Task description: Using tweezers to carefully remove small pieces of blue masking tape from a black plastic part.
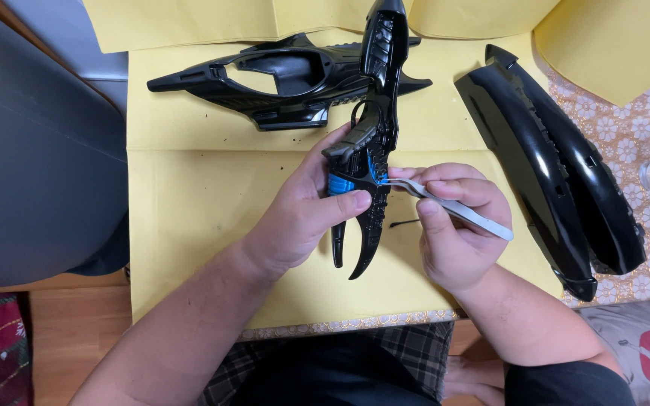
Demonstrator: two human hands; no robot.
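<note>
Black plastic toy part [376, 143], long and narrow with a forked claw end, stands nearly upright in the view, its long axis running from the claw tips low near the person up to a pointed end far above, tilted only slightly. Nearest the camera, the left hand [302, 214] is closed around the lower middle of the part, thumb laid across its front just below a blue piece [340, 184] set inside the shell. The right hand [457, 225] sits just to the right of the part, pinched shut on silver tweezers [445, 204]; the tweezers lie almost crosswise to the part's long axis, tips pointing left and touching thin blue wires [372, 169] at the part's middle. So the working spot lies between the two hands, closer to the left thumb. A small dark pin-like bit [404, 223] rests on the yellow paper [189, 203] beside the right fingers. Farther off lie a hollow black shell [280, 79] behind the part, and a long glossy black panel [551, 165] well to the right
</note>
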